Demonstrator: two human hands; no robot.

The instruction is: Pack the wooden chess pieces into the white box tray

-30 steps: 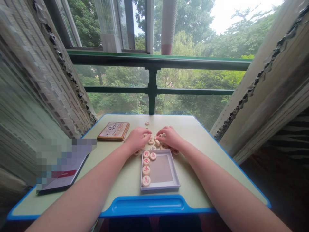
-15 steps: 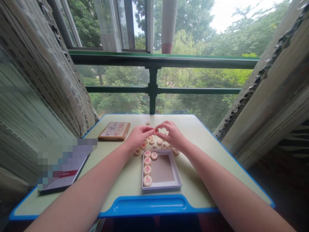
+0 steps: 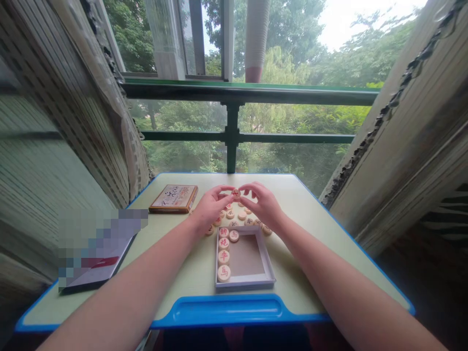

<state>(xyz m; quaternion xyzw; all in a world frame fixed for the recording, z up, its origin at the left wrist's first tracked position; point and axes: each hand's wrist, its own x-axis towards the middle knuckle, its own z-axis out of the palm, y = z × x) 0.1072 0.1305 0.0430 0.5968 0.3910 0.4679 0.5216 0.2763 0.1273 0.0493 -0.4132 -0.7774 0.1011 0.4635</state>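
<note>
A round Chinese chess piece with a red character is pinched between my left hand and my right hand, thumbs and fingers at its two sides. Below and around the hands lie several loose chess pieces on the table, some partly hidden by the fingers. Nearer to me is a shallow open box. Along its left wall runs a column of pieces with red characters, the lowest being a horse piece. One more piece lies beside the top of that column.
The pale table has a blue edge and a blue front tray. A printed box lid lies at the back left. Farther left is a partly blurred dark-edged flat object. Curtains hang on both sides, before a green railing.
The held piece has turned so that its face shows more, and it sits slightly higher. The fingers of both hands have shifted around it. Pieces in the box have not moved.
</note>
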